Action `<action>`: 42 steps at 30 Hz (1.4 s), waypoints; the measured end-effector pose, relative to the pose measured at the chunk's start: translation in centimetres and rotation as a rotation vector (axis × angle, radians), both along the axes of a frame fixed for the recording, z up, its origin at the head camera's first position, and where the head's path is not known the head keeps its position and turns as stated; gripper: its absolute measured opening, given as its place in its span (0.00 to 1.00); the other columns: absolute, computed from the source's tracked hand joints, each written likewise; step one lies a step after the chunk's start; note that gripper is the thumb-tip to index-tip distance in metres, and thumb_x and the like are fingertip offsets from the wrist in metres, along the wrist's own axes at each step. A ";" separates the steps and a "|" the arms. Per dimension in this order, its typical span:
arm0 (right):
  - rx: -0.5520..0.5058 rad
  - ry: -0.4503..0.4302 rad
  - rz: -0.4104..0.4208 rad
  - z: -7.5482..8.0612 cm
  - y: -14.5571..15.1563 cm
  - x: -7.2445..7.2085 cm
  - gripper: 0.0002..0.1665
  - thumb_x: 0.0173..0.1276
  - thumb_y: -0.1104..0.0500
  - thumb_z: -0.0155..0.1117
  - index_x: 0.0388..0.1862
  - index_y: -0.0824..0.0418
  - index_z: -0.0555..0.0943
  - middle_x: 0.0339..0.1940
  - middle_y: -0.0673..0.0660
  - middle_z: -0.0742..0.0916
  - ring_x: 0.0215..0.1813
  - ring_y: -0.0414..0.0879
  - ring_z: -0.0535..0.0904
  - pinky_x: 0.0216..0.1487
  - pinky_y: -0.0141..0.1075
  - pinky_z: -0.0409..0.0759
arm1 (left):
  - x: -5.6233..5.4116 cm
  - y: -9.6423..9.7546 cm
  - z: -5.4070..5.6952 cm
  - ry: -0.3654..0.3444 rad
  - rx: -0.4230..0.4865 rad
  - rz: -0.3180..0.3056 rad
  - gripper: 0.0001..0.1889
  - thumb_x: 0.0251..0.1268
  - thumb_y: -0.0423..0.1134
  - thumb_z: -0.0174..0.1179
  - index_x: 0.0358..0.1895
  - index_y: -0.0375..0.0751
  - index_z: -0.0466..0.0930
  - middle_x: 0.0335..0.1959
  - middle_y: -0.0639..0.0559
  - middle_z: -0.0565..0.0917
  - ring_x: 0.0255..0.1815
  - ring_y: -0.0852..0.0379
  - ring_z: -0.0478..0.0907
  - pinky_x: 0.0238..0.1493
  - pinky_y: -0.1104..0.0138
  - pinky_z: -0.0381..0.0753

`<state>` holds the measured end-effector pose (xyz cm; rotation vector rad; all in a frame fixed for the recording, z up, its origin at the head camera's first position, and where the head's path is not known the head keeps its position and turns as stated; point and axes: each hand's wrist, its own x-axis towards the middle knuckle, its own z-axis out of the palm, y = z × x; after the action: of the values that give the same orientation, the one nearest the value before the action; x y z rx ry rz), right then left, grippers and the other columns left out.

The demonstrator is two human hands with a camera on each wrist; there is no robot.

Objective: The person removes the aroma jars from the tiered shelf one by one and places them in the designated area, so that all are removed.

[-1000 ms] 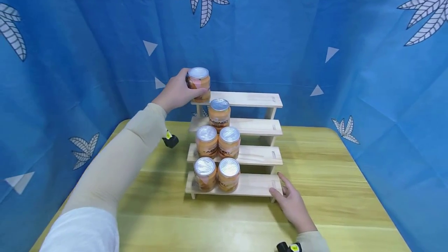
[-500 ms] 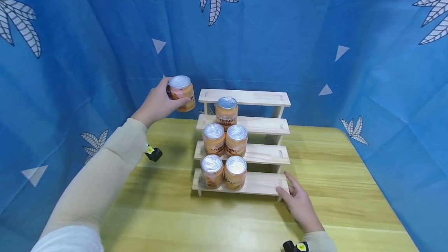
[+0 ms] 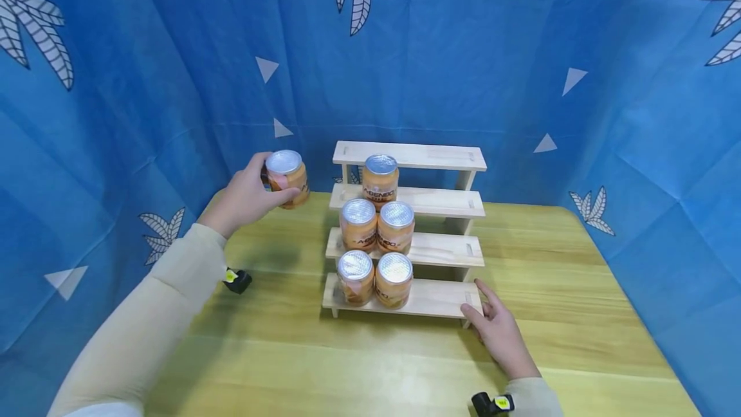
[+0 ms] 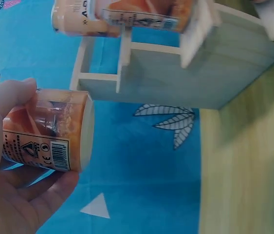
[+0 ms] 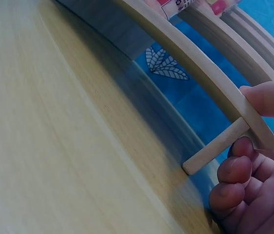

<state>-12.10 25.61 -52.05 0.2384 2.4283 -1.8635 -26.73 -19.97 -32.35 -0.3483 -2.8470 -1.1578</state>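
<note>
My left hand (image 3: 243,193) grips an orange can (image 3: 292,184) with a silver lid, fingers and thumb round its side. That can is in the air left of the wooden tiered rack (image 3: 440,298); the left wrist view shows the barcode on its label (image 4: 59,155). With thumb on top and fingers curled beneath, my right hand (image 3: 502,338) pinches the right end of the rack's lowest shelf (image 5: 195,63). Two like cans (image 3: 393,280) stand on that lowest shelf, two (image 3: 359,224) on the second, and one (image 3: 380,179) on the third. The top shelf (image 3: 411,154) is bare.
The rack stands on a light wooden table (image 3: 278,346). A blue curtain (image 3: 463,50) with leaf prints hangs behind the table and along both sides. Each wrist wears a small black device, such as the left one (image 3: 237,280).
My left hand has carried its can from over the top shelf's left end leftward and down, away from the rack. My right hand keeps its place on the lowest shelf; the head view has shifted slightly.
</note>
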 end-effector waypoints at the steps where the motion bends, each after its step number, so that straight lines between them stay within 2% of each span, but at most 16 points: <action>1: -0.001 -0.002 0.000 0.0 0.0 0.0 0.48 0.72 0.49 0.67 0.82 0.56 0.54 0.21 0.49 0.74 0.17 0.39 0.65 0.19 0.30 0.66 | 0.2 -0.1 -0.4 -0.005 0.006 -0.001 0.53 0.58 0.66 0.67 0.77 0.38 0.52 0.65 0.41 0.73 0.61 0.43 0.73 0.58 0.46 0.77; 8: -0.013 -0.005 -0.002 -0.1 0.1 -0.1 0.48 0.72 0.50 0.67 0.83 0.56 0.53 0.21 0.50 0.74 0.18 0.40 0.66 0.19 0.31 0.67 | 1.3 -0.8 -3.4 -0.026 -0.006 -0.029 0.51 0.60 0.60 0.69 0.76 0.35 0.52 0.66 0.37 0.71 0.64 0.41 0.72 0.58 0.46 0.77; 16: -0.022 -0.001 -0.006 0.2 0.0 0.0 0.48 0.71 0.50 0.68 0.82 0.55 0.54 0.21 0.50 0.75 0.18 0.40 0.67 0.20 0.31 0.68 | 2.2 -1.5 -6.8 -0.070 0.036 -0.067 0.48 0.60 0.56 0.71 0.75 0.37 0.54 0.65 0.38 0.72 0.64 0.40 0.72 0.56 0.48 0.79; 21: -0.013 0.006 -0.003 0.4 0.0 0.0 0.48 0.71 0.49 0.68 0.82 0.56 0.55 0.21 0.50 0.74 0.18 0.40 0.67 0.20 0.30 0.68 | 2.8 -1.3 -8.9 -0.086 0.061 -0.103 0.47 0.61 0.53 0.71 0.74 0.36 0.54 0.63 0.38 0.73 0.62 0.41 0.74 0.54 0.49 0.79; 25: -0.018 -0.001 -0.007 0.3 0.0 0.0 0.48 0.71 0.50 0.68 0.82 0.56 0.55 0.22 0.51 0.75 0.19 0.40 0.68 0.20 0.31 0.69 | 3.3 -1.0 -10.6 -0.116 0.047 -0.117 0.46 0.61 0.53 0.72 0.74 0.37 0.55 0.62 0.38 0.75 0.61 0.42 0.76 0.54 0.50 0.80; 29: -0.036 -0.009 -0.014 0.2 -0.1 0.1 0.48 0.71 0.51 0.68 0.82 0.56 0.55 0.22 0.51 0.75 0.19 0.41 0.69 0.21 0.31 0.69 | 3.6 -0.7 -12.2 -0.107 0.029 -0.121 0.47 0.60 0.50 0.73 0.74 0.33 0.55 0.61 0.36 0.76 0.61 0.41 0.76 0.55 0.49 0.80; 36: -0.037 -0.004 -0.021 0.3 -0.2 0.3 0.48 0.71 0.51 0.68 0.82 0.56 0.55 0.21 0.51 0.74 0.19 0.41 0.68 0.21 0.31 0.69 | 4.0 0.0 -14.2 -0.098 0.055 -0.149 0.43 0.60 0.44 0.73 0.71 0.31 0.57 0.59 0.35 0.77 0.59 0.42 0.77 0.57 0.49 0.79; 42: -0.026 0.027 -0.016 0.3 -0.2 0.3 0.48 0.71 0.51 0.69 0.82 0.57 0.55 0.22 0.50 0.74 0.19 0.40 0.68 0.20 0.31 0.69 | 4.1 0.5 -15.2 -0.110 0.067 -0.152 0.43 0.60 0.42 0.74 0.71 0.32 0.57 0.60 0.35 0.77 0.61 0.42 0.77 0.60 0.48 0.77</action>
<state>-11.84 25.40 -51.76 0.2334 2.4254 -1.9158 -22.63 -19.51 -47.57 -0.5206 -2.9100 -1.3347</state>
